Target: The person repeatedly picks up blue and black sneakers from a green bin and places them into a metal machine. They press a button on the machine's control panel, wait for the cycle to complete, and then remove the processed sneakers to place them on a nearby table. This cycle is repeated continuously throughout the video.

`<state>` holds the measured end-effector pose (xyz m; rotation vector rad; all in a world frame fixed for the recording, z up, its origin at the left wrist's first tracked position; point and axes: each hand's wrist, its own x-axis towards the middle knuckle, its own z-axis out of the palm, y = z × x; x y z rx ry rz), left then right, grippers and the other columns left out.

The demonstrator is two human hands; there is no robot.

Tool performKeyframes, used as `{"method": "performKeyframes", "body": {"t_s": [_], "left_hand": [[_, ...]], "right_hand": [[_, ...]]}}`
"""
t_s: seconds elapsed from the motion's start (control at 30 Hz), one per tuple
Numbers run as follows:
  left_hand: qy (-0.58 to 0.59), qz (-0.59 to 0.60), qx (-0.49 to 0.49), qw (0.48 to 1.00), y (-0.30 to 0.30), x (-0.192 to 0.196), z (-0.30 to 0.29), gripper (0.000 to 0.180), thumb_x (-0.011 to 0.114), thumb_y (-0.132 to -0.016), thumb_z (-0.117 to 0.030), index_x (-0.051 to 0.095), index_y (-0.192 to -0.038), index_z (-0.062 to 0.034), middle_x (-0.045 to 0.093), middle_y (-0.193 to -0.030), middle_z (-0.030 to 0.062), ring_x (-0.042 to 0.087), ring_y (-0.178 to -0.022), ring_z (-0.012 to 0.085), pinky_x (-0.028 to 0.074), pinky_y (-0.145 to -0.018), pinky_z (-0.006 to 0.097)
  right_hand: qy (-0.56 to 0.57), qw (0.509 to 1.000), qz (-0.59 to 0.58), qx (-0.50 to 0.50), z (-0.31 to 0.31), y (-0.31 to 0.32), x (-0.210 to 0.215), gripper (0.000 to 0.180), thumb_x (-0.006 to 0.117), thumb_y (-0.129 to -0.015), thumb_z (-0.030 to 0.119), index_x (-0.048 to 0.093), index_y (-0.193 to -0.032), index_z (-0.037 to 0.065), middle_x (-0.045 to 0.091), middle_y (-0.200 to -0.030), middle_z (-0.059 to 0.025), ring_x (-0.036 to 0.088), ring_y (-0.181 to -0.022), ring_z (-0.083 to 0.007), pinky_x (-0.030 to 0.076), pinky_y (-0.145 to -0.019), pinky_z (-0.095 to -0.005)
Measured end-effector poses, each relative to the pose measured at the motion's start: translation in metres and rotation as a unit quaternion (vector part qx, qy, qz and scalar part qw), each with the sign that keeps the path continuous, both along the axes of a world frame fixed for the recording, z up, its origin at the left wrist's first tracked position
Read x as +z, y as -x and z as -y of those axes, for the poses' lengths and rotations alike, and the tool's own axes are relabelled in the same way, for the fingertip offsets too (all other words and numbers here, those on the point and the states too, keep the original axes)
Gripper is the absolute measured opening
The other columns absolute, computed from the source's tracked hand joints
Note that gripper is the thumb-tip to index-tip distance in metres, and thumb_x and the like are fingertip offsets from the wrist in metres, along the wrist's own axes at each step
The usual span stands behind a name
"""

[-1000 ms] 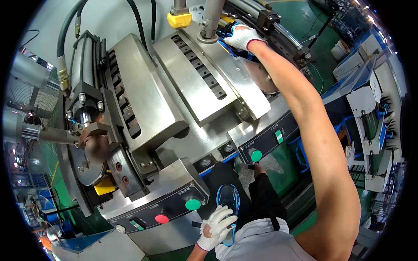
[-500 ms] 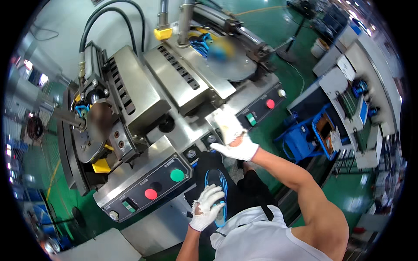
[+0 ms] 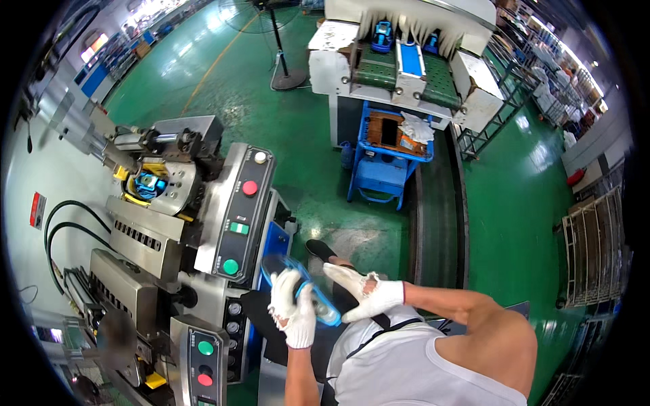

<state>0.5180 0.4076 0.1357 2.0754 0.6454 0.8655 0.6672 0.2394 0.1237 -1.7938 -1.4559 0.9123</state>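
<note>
Wrapped round a blue shoe (image 3: 328, 312) with a dark toe end is my left hand (image 3: 292, 310), in a white knitted glove. The shoe lies tilted in front of my body, somewhat blurred by motion. Just to its right is my right hand (image 3: 369, 292), also gloved, fingers stretched out and thumb apart. Its thumb comes near the shoe's lower end; whether it touches I cannot tell. To the left stands a metal pressing machine, with a control panel (image 3: 240, 210) of coloured buttons. Another blue shoe (image 3: 150, 184) sits in its far station.
A second button panel (image 3: 203, 369) juts out at lower left. Ahead stands a conveyor machine (image 3: 376, 76) with blue shoes on its belt. Before it is a blue cart (image 3: 380, 172) with a wooden tray and cloths. A floor fan (image 3: 288, 80) stands beyond; a wire rack (image 3: 596, 250) is at right.
My view has swung right, from the press toward the conveyor machine. My right hand has come from the far button panel to beside the shoe. The left hand still holds the shoe.
</note>
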Motion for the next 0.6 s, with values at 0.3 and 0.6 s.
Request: {"method": "performKeyframes", "body": {"t_s": [0.3,0.6], "left_hand": [[-0.189,0.208,-0.398,0.873,-0.203,0.146,0.092,0.074,0.089,-0.065,-0.014,0.065,-0.135,-0.0118,0.054,-0.145,0.0230,0.054,-0.130,0.0538,0.044,-0.109,0.067],[-0.003,-0.043,-0.289,0.956,-0.076,-0.032,0.047,0.053,0.081,-0.087,-0.015,0.065,-0.136,-0.0022,0.066,-0.137,0.0233,0.063,-0.127,0.0430,0.052,-0.108,0.048]], "right_hand": [[-0.309,0.763,0.021,-0.568,0.059,-0.152,0.044,0.102,0.088,-0.080,0.046,0.039,-0.153,-0.006,0.058,-0.143,-0.0287,0.058,-0.133,-0.0380,0.045,-0.111,-0.0490],[-0.098,0.746,0.256,-0.607,0.129,-0.619,0.002,0.090,0.078,-0.083,0.059,0.054,-0.136,-0.009,0.067,-0.128,-0.0270,0.066,-0.118,-0.0389,0.051,-0.101,-0.0502]]}}
